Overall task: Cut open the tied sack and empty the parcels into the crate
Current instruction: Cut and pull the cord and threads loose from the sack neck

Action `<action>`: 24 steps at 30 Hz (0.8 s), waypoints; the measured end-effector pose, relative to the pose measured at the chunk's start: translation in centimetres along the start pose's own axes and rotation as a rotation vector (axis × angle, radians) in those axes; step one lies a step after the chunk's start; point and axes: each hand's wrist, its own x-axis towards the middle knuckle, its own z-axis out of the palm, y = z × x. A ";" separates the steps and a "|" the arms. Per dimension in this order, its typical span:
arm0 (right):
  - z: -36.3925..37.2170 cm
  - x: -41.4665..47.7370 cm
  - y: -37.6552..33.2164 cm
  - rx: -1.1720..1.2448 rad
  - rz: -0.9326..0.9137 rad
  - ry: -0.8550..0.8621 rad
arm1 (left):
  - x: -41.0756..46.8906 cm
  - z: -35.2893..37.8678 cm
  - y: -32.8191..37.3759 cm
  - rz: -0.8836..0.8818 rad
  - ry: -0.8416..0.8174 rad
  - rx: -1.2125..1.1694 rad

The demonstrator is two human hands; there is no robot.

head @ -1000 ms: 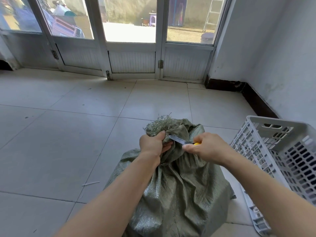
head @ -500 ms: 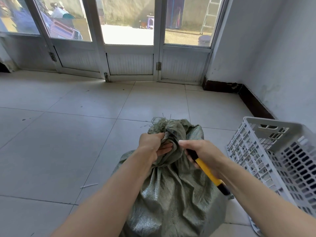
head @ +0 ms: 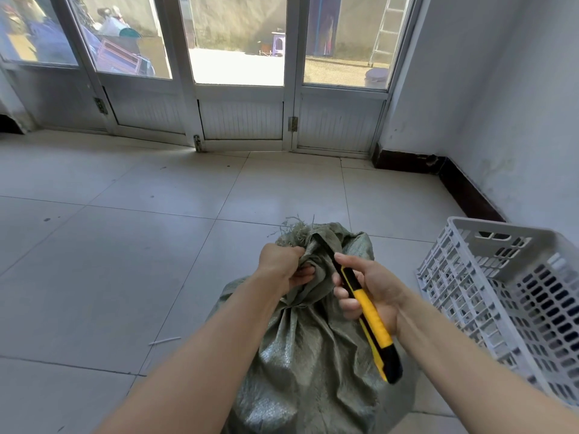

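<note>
Two hands busy: left hand (head: 282, 267) clenches gathered neck of sack (head: 313, 355); right hand (head: 372, 289) grasps utility knife (head: 372, 321), long axis 5-to-11 o'clock, tip at neck.

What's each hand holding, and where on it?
Left hand grips the sack by its bunched neck; right hand grips the utility knife at the front of its handle.

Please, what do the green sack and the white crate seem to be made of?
The sack looks like woven plastic fabric, grey-green with a slight sheen; frayed fibres stick out at its top. The crate looks like rigid moulded plastic, white and matt, its walls a grid of slots.
</note>
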 end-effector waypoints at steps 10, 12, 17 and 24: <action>1.8 1.8 0.2 -0.358 -0.208 0.300 | 0.6 -1.0 -1.2 0.181 0.125 0.225; 2.2 1.5 0.0 0.154 0.072 -0.060 | 0.7 -1.1 -1.6 0.177 0.121 0.229; 2.2 2.4 0.1 -0.045 -0.025 0.117 | 1.4 -2.2 -1.8 0.197 0.180 0.300; 2.1 3.2 0.1 -0.018 -0.191 0.145 | 2.1 -3.8 -1.8 0.115 0.264 0.227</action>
